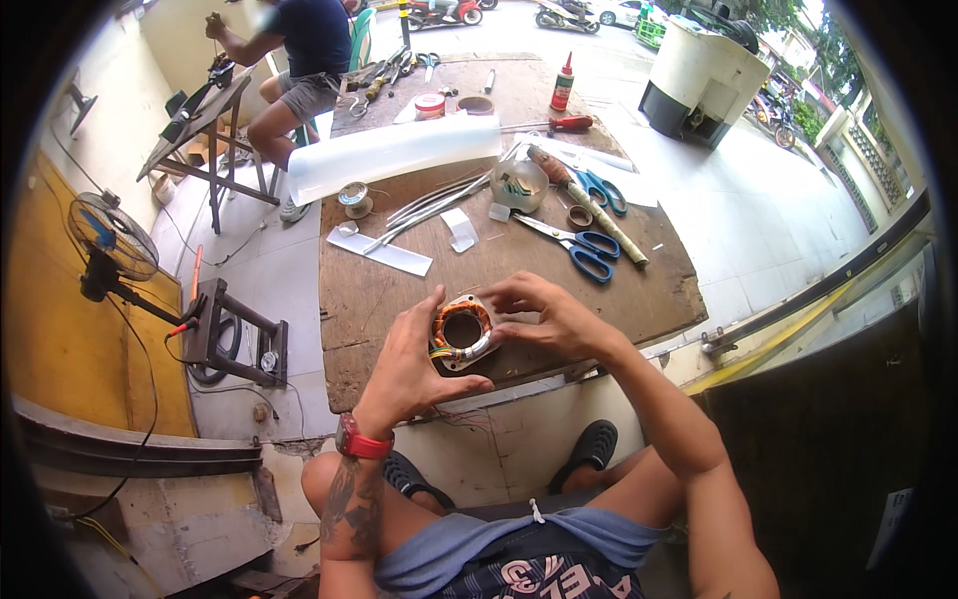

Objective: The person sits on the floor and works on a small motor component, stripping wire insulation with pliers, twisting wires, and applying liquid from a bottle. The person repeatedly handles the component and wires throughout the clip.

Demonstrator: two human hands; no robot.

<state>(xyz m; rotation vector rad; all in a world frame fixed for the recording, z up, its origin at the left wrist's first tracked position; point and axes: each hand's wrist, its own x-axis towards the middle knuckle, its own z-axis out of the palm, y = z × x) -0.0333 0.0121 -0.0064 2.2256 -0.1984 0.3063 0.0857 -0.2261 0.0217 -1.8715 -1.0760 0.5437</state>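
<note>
A motor stator [442, 321], a ring with orange copper windings, a metal flange and several coloured lead wires, stands near the front edge of the wooden table. My left hand [407, 351] curves around its left side, fingers at the far edge and thumb stretched out in front. From the right, my right hand [547, 317] has its bent fingers against the ring, around the white-wrapped part of the winding. The stator's open bore faces up, and its outer sides are partly hidden by my hands.
Beyond the stator lie blue-handled scissors [591, 262], white strips [384, 252], grey sleeving [429, 207], a wire spool [354, 198], a clear sheet roll [394, 158], a brown stick [599, 215] and a red screwdriver [571, 124]. A glue bottle [563, 85] stands farther back. Another person [304, 60] sits far left.
</note>
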